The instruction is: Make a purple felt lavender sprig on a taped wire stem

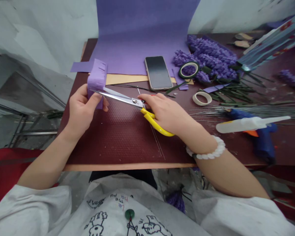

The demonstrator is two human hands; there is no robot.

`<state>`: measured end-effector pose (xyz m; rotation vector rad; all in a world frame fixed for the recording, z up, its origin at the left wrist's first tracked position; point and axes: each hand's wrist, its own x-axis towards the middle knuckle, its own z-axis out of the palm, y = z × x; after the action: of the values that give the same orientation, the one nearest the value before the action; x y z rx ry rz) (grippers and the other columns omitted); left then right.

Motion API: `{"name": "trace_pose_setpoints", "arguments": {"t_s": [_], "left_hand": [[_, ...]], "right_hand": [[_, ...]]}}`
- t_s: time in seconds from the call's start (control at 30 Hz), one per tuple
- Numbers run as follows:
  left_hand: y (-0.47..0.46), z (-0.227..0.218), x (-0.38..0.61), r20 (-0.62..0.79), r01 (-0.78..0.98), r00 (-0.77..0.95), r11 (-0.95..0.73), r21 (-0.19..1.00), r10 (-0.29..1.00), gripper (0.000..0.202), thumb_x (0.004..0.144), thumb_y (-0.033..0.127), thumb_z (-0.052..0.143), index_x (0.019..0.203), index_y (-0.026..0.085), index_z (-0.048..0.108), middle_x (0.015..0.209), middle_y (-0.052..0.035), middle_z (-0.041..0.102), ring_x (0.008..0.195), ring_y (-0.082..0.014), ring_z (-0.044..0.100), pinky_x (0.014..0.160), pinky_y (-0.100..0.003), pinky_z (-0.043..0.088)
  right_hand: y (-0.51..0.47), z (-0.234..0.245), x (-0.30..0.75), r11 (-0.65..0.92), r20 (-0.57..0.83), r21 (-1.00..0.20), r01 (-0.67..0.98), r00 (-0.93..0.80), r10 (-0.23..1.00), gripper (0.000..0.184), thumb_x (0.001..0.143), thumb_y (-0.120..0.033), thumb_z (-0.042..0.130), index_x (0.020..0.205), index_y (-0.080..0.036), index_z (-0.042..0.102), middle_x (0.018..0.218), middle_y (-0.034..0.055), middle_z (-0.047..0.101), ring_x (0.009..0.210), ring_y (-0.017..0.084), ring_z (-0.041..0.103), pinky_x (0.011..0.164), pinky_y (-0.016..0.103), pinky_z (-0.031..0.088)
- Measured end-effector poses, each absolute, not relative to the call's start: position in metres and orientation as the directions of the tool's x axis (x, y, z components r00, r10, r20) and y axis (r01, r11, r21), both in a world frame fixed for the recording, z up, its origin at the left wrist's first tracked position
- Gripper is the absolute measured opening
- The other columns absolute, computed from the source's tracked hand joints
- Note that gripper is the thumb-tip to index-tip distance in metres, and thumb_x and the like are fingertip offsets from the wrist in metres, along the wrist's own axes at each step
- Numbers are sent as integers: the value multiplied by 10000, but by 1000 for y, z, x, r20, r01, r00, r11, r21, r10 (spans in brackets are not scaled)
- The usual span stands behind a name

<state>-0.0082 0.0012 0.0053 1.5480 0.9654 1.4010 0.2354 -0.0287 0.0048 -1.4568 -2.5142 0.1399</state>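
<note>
My left hand (82, 106) pinches a folded strip of purple paper (97, 73) at the left of the table. Short slits run along the strip's upper edge, forming a fringe. My right hand (162, 109) is wrapped round the yellow handles of a pair of scissors (123, 99). Its blades point left and are slightly parted, with their tips at the paper near my left thumb. Whether the paper lies between the blades there I cannot tell. Thin wires (157, 142) lie on the table under my right hand.
Behind the hands lie a large purple paper sheet (137, 55) and a phone (158, 72). To the right are purple flower stems (208, 57), green tape (188, 69), white tape (202, 98), a glue bottle (245, 125), a blue glue gun (264, 144) and many wires (280, 111).
</note>
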Motion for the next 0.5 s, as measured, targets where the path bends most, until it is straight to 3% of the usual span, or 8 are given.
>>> {"name": "trace_pose_setpoints", "arguments": {"t_s": [0.13,0.3,0.5], "left_hand": [[3,5,-9,388,-36,110,-386,922,915,109,810,273,652,762,184,612,582,26,602,530,-98,553,507,-281,442],[-1,7,-6,392,-20,87,-392,920,916,65,776,135,607,727,174,620,594,25,626,517,-101,569,505,-271,459],[-9,13,-1,326,98,102,-335,937,940,45,760,176,649,722,188,628,606,24,649,517,-112,590,546,-260,496]], "right_hand": [[-28,5,235,484,131,-212,849,-467,875,455,911,-366,360,1283,-132,478,1051,140,659,960,282,564,747,350,387],[-29,8,234,439,98,-168,882,-429,898,464,903,-368,361,1295,-152,484,1161,121,644,863,256,613,624,314,335],[-30,9,233,435,103,-117,893,-425,899,472,901,-393,354,1278,-154,509,1053,112,683,779,245,613,577,299,277]]}}
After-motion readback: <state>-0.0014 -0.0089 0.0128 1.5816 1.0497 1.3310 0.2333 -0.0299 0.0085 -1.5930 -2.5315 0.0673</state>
